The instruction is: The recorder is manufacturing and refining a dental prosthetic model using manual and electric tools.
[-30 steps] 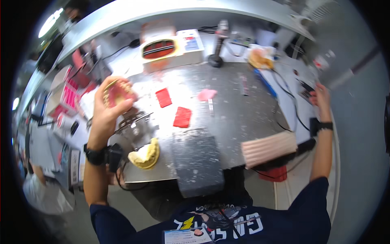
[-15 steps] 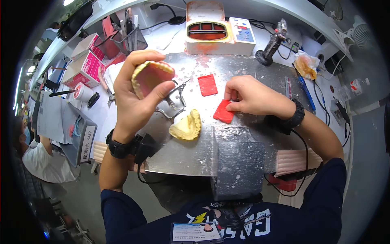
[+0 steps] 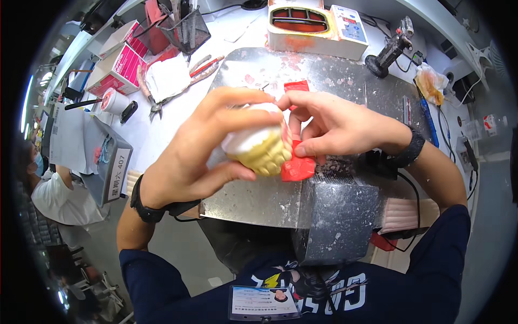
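My left hand (image 3: 197, 143) is wrapped around a dental cast (image 3: 261, 154) with a white base and yellow teeth, held tilted above the metal work surface. Close against its right side, my right hand (image 3: 350, 124) pinches a soft red wax piece (image 3: 298, 169) between thumb and fingers. The wax seems to meet the cast's edge; whether it is pressed on, I cannot tell. Behind my right fingers lies a second red wax piece (image 3: 296, 86), partly covered. The hands and cast hide the middle of the surface.
A white wax heater (image 3: 318, 46) with red wax stands at the back, beside a dark hand torch (image 3: 384, 54). Pliers (image 3: 154, 105), a white tub (image 3: 114, 101) and pink-white boxes (image 3: 116, 70) are at left. A grey block (image 3: 340, 210) juts from the front edge.
My left hand has turned the cast over and brought it rightward and down to my right hand. The loose yellow cast and metal frame are now hidden. The whole view has shifted slightly.
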Available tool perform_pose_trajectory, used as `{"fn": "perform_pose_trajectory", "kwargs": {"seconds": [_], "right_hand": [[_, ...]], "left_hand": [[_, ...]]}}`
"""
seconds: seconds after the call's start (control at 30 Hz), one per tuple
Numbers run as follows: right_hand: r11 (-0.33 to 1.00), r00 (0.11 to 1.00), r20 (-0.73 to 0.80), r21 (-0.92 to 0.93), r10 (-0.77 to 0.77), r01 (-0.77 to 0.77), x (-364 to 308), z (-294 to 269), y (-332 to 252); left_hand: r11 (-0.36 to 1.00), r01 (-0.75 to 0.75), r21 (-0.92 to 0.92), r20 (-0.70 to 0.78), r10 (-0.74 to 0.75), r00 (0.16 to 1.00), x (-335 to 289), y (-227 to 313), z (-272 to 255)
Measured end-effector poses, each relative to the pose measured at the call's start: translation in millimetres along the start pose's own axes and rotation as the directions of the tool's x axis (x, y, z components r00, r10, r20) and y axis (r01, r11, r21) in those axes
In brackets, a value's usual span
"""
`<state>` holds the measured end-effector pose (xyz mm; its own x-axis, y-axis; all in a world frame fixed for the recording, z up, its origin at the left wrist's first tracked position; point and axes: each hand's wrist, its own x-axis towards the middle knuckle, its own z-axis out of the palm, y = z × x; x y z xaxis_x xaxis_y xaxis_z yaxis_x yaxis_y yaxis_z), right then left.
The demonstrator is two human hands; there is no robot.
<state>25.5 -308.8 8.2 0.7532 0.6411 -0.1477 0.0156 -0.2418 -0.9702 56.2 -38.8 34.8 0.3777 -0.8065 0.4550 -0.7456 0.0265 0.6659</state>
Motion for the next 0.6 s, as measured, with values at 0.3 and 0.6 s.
{"fn": "perform_pose_trajectory", "kwargs": {"seconds": [0.3, 0.6], "right_hand": [[0.995, 0.999, -0.009, 0.090, 0.045, -0.044, 2.5, -2.7, 1.8], [0.999, 1.000, -0.015, 0.040, 0.022, -0.022, 5.3, -0.3, 4.9]], "left_hand": [[0.941, -0.059, 0.332, 0.249, -0.028, 0.968, 8.1, 3.7, 12.9], [0.966, -0.061, 0.253, 0.199, 0.009, 0.980, 7.5, 3.2, 12.6]]}}
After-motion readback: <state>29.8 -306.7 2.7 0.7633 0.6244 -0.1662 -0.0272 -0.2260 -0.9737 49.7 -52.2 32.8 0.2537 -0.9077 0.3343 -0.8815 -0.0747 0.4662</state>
